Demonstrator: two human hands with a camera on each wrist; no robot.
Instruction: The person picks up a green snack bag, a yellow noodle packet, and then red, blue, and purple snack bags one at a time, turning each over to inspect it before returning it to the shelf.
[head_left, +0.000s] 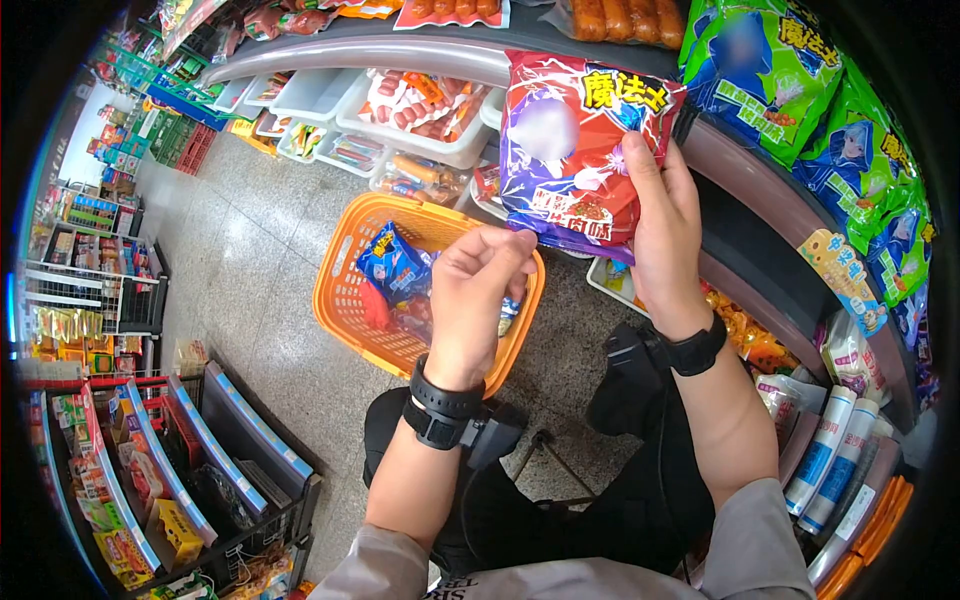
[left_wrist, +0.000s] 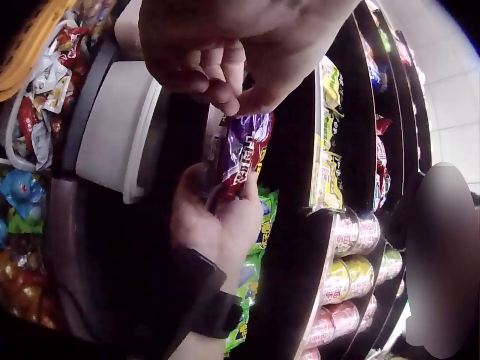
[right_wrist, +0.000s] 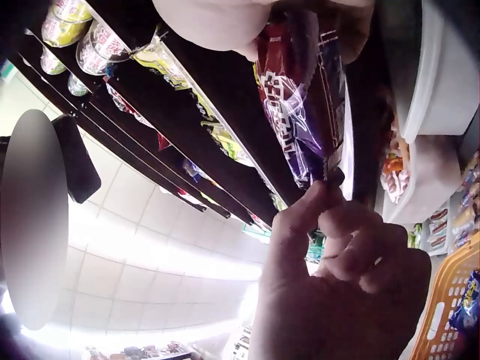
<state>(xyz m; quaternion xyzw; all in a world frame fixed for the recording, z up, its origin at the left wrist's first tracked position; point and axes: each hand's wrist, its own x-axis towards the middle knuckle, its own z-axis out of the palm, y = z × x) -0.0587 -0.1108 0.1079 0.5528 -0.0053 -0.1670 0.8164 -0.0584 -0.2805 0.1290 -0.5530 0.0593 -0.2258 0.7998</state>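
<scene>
A red and purple snack bag (head_left: 570, 150) is held upright in front of the shelf. My right hand (head_left: 665, 225) grips its right side, thumb over the front. My left hand (head_left: 480, 290) pinches the lower left corner between thumb and forefinger. In the left wrist view, the bag (left_wrist: 246, 150) appears edge-on between the left hand (left_wrist: 232, 52) above and the right hand (left_wrist: 217, 217) below. The right wrist view shows the bag (right_wrist: 292, 105) with the left hand (right_wrist: 337, 277) pinching its corner and part of the right hand (right_wrist: 217, 22) at the top.
An orange basket (head_left: 335, 255) holding blue packets stands on the floor below my left hand. Green snack bags (head_left: 760, 80) lie on the shelf at the right. Plastic bins (head_left: 320, 95) hang beyond the basket, and a wire rack (head_left: 255, 425) stands lower left.
</scene>
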